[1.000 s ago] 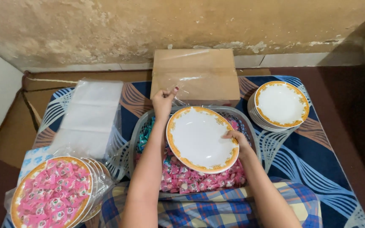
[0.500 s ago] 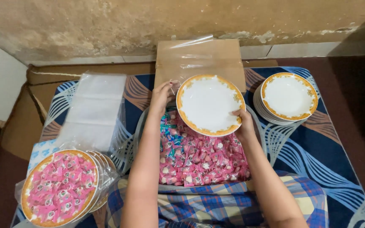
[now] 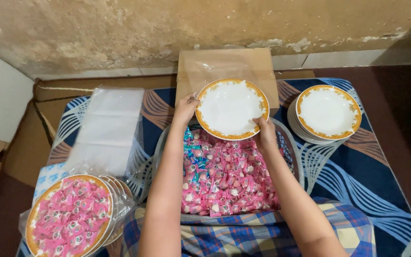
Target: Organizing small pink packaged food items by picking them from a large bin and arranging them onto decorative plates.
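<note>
Since a second ago, the empty plate (image 3: 232, 108) has gone from lying low over the sweets to being held up and farther from me, against the clear bag on the brown carton (image 3: 228, 71). Both my hands are clamped on it: my left hand (image 3: 185, 108) pinches the rim at its left edge, my right hand (image 3: 265, 133) grips the lower right rim, thumb on top. The plate is white with an orange-gold patterned border, tilted slightly toward me. To do this well, I judge I should keep the grip out at the rim, hold the plate level, and keep the bag mouth wide (the film is thin and clings). Just below my wrists sits the grey basket (image 3: 292, 148), full of small pink sweet wrappers (image 3: 229, 176), with a few blue ones near my left forearm. Right of my right hand, close by, stands a stack of matching empty plates (image 3: 327, 113). Well left of my left hand lies a flat pile of clear plastic bags (image 3: 108, 128); nearer me on that side, a bagged plate heaped with pink sweets (image 3: 67, 216) tops a few more. Everything rests on a blue cloth with pale swirls (image 3: 357, 176).
</note>
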